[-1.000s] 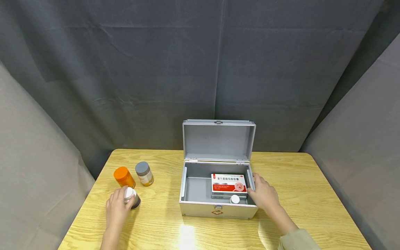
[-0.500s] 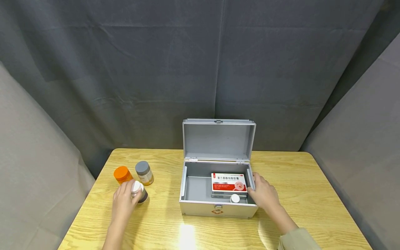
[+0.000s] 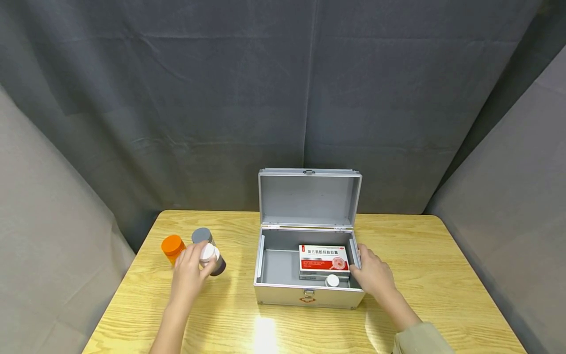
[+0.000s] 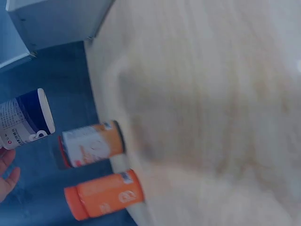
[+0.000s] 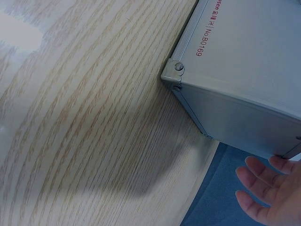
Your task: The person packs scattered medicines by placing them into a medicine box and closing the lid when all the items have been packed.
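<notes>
My left hand (image 3: 189,273) grips a white-capped pill bottle (image 3: 217,263) with a dark lower part. In the left wrist view that bottle (image 4: 23,120) is white and dark blue, held off the tabletop, with only a few fingertips (image 4: 9,181) showing. Behind it stand an orange jar (image 3: 173,247) and a grey-lidded jar (image 3: 202,236), both partly hidden by the hand. My right hand (image 3: 376,275) holds the right wall of an aluminium first-aid case (image 3: 283,296), thumb over the rim. In the right wrist view its fingers (image 5: 258,181) lie by the case's side.
The case's lid (image 3: 309,199) stands raised at the back. Inside, on the right, lie a red and white medicine box (image 3: 324,259) and a white-capped bottle (image 3: 332,281). The wooden table (image 3: 442,285) has grey curtains (image 3: 221,98) behind and beside it.
My left hand has carried the white-capped bottle rightward and slightly away from me, past the orange jar and in front of the grey-lidded one. My right hand and the case keep their places.
</notes>
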Motion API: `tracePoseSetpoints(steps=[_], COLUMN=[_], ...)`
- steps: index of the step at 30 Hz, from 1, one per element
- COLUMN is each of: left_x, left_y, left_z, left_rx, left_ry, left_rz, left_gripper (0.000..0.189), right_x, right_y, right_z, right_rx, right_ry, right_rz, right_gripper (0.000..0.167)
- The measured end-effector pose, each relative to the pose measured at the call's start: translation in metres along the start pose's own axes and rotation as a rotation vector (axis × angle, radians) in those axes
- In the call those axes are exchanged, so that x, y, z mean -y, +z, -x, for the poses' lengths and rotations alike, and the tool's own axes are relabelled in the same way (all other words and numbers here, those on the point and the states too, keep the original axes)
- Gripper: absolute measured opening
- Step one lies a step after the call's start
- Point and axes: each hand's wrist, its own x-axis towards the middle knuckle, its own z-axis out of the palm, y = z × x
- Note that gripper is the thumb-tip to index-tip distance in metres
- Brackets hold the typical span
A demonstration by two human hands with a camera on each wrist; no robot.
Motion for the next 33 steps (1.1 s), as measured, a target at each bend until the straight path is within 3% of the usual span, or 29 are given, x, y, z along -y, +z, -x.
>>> tracePoseSetpoints(steps=[16, 21, 33], left_x=[-0.052, -0.062, -0.088], left_y=[-0.001, 0.001, 0.013], left_z=[-0.032, -0.039, -0.055], left_rx=[-0.039, -0.018, 0.061], left_ry=[0.103, 0.106, 0.180], left_rz=[0.125, 0.143, 0.176], left_gripper=[0.039, 0.039, 0.037], right_x=[0.000, 0.000, -0.001], right_y=[0.000, 0.000, 0.001], right_z=[0.000, 0.001, 0.000], right_rx=[-0.002, 0.004, -0.003], right_ry=[-0.002, 0.002, 0.000], right_rz=[-0.011, -0.016, -0.018], right_gripper=[0.062, 0.062, 0.062])
